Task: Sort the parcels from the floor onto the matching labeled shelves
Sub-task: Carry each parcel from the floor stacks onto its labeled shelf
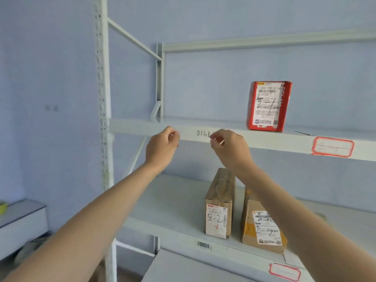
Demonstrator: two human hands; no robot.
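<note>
My left hand (pixel 162 147) and my right hand (pixel 230 147) are raised side by side at the front edge of the upper shelf (pixel 264 139). The fingers of each are curled and pinch a small white scrap; I cannot tell what it is. Handwriting (pixel 203 133) shows on the shelf edge between them. A red parcel (pixel 268 106) marked 2-1 stands upright on the upper shelf, to the right of my hands. On the lower shelf (pixel 173 200) stand two brown cardboard parcels, one narrow (pixel 219 204) and one wider (pixel 262 224), both marked 2-2.
Red-bordered labels are stuck on the upper shelf edge (pixel 333 147) and the lower shelf edge (pixel 284 271), both at the right. The rack's perforated upright post (pixel 104 119) stands at the left. A low grey cabinet (pixel 22 220) sits at the far left by the blue wall.
</note>
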